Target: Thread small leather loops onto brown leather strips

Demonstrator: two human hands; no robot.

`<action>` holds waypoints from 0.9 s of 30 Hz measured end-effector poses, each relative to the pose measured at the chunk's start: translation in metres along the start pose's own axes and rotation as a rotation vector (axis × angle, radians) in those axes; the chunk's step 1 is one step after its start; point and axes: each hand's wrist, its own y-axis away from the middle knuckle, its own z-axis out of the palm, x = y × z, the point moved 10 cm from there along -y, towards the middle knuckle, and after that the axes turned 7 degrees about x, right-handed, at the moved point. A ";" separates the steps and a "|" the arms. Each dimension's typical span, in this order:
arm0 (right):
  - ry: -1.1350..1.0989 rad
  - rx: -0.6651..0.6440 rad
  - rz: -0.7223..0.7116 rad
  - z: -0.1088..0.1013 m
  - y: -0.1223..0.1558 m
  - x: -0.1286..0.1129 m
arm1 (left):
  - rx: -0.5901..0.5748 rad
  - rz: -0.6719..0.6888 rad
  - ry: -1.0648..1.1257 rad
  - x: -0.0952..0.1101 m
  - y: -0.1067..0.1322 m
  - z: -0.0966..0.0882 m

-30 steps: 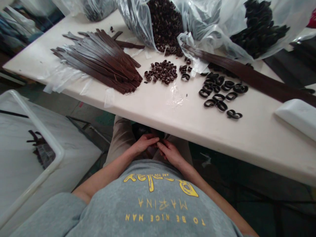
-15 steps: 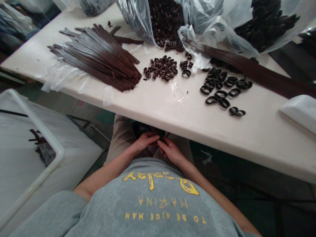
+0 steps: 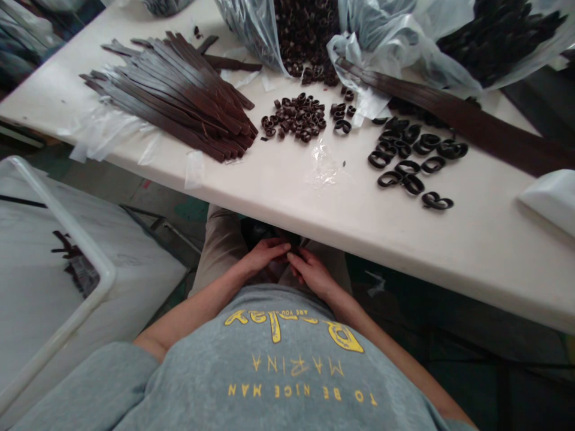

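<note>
My left hand (image 3: 263, 254) and my right hand (image 3: 309, 272) meet in my lap, just below the front edge of the white table (image 3: 314, 203). The fingers of both are curled together around something small and dark that I cannot make out. On the table above them lie a bundle of long dark brown strips (image 3: 179, 96), a pile of small dark curled pieces (image 3: 296, 117) and a group of larger black oval loops (image 3: 411, 158).
Clear plastic bags (image 3: 386, 36) with more dark pieces stand at the table's back. A long dark strip bundle (image 3: 471, 123) runs to the right, beside a white object (image 3: 550, 197). A white bin (image 3: 58, 263) stands on the floor to my left.
My hands stay together in my lap, with only small finger movement. The view has tilted slightly, so the table sits a little higher in the picture.
</note>
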 end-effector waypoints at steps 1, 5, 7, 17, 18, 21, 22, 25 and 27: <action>-0.001 -0.001 -0.002 0.000 0.000 0.000 | 0.000 0.000 -0.003 0.000 0.000 0.000; -0.006 -0.001 0.001 0.000 -0.001 0.000 | 0.007 -0.001 0.001 0.003 0.001 0.001; -0.003 -0.001 0.000 0.000 -0.001 0.000 | 0.005 -0.004 0.007 0.005 0.002 0.002; 0.015 -0.003 0.008 0.001 -0.002 0.002 | 0.008 0.006 0.015 0.008 0.002 0.001; 0.016 0.002 0.014 0.000 -0.001 0.003 | 0.008 0.007 0.012 0.008 0.002 0.001; 0.018 0.004 0.022 0.001 -0.001 0.002 | 0.016 0.007 -0.003 0.009 0.003 0.000; 0.015 -0.001 0.022 0.001 0.000 0.001 | 0.016 0.008 -0.002 0.009 0.003 0.000; -0.003 -0.044 0.029 0.005 0.001 -0.001 | -0.003 0.010 0.012 0.010 0.004 0.001; -0.026 -0.087 0.038 0.008 0.002 -0.003 | -0.013 0.012 0.011 0.009 0.004 0.001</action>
